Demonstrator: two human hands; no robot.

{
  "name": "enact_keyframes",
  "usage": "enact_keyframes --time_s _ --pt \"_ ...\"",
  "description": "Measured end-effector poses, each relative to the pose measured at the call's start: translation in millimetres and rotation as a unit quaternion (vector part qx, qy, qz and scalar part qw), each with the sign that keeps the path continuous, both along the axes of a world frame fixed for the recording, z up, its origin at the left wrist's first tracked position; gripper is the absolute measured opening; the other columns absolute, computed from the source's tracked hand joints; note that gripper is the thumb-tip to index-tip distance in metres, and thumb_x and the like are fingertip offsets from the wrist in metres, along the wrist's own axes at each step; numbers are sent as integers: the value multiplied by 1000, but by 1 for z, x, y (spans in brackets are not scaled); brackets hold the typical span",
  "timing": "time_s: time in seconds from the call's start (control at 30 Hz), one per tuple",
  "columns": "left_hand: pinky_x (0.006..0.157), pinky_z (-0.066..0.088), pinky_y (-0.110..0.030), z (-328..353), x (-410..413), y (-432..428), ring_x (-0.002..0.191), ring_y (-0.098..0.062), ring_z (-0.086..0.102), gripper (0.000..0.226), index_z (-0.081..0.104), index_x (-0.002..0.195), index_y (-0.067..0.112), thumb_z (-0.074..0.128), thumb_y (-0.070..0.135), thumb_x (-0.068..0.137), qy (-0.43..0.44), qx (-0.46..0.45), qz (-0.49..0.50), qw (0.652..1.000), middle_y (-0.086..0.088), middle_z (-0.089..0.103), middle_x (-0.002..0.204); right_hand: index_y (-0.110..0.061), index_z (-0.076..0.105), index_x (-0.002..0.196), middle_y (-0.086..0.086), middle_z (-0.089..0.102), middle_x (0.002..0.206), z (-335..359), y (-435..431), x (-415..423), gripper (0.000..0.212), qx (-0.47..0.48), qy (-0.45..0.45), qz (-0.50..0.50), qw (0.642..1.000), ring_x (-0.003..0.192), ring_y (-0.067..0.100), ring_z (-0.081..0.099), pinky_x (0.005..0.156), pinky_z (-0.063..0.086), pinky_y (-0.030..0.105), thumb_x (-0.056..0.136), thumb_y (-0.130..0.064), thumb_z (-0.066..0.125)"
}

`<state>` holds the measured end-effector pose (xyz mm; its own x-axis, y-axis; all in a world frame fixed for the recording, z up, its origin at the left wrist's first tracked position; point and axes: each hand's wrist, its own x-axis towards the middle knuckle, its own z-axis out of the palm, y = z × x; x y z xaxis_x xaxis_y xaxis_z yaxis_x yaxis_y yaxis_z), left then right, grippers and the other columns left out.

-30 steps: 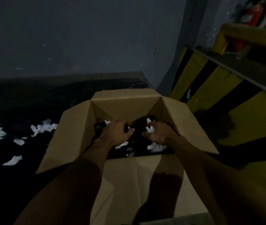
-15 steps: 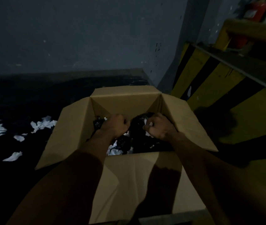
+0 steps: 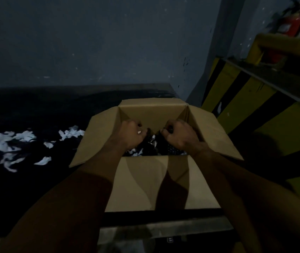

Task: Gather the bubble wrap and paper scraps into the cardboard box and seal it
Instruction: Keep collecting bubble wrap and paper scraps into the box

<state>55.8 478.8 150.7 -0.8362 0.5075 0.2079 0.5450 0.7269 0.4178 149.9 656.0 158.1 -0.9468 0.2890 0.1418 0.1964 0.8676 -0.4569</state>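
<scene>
An open cardboard box (image 3: 156, 181) stands in front of me on a dark table, all its flaps spread outward. Inside lies dark bubble wrap (image 3: 152, 147) mixed with white paper scraps (image 3: 136, 152). My left hand (image 3: 130, 133) is a fist inside the box, with a bit of white paper showing between its fingers and dark wrap below it. My right hand (image 3: 179, 136) is also clenched, gripping dark bubble wrap at the fingertips. More white paper scraps (image 3: 10, 143) lie scattered on the table to the left of the box.
A dark grey wall rises behind the table. A yellow and black striped barrier (image 3: 255, 106) runs along the right side, close to the box's right flap (image 3: 216, 134). Red fire extinguishers (image 3: 291, 22) stand at the top right. The table's front edge (image 3: 163, 229) is just below the box.
Both hands have lifted and moved toward the far side of the box, closing into fists on the material inside. The view has shifted slightly.
</scene>
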Motion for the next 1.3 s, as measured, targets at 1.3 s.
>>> enact_keyframes --time_s 1.3 --pt "95 45 -40 -83 -120 -426 110 -29 55 39 56 121 11 57 33 89 14 14 147 989 -13 59 117 -16 54 112 10 52 120 -76 -404 -190 34 5 1 79 997 108 31 53 85 46 38 92 -43 51"
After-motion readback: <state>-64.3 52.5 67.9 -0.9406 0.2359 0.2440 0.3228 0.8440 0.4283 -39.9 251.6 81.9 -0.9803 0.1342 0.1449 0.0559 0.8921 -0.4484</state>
